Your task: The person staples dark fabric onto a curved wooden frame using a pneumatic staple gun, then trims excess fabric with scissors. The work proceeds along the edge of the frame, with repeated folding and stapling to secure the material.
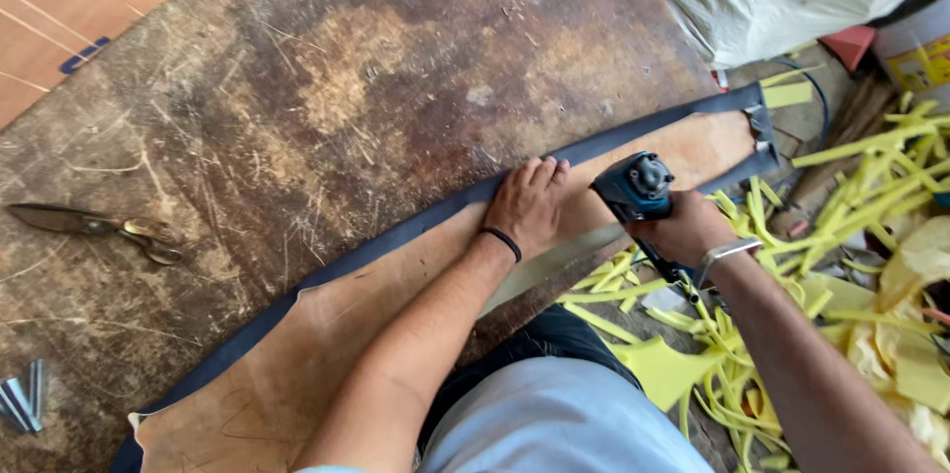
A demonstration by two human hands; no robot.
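The left hand [527,204] is pressing flat, fingers spread, on the leather strip [396,275] lying along the desk's [297,87] near edge. The right hand [683,231] is gripping the blue power tool [633,186], fingers closed around it, at the strip's right part.

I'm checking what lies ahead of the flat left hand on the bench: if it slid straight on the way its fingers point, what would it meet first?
Probably the dark edge band of the tan leather sheet, right at the left hand's fingertips. Beyond it, only bare scuffed workbench shows.
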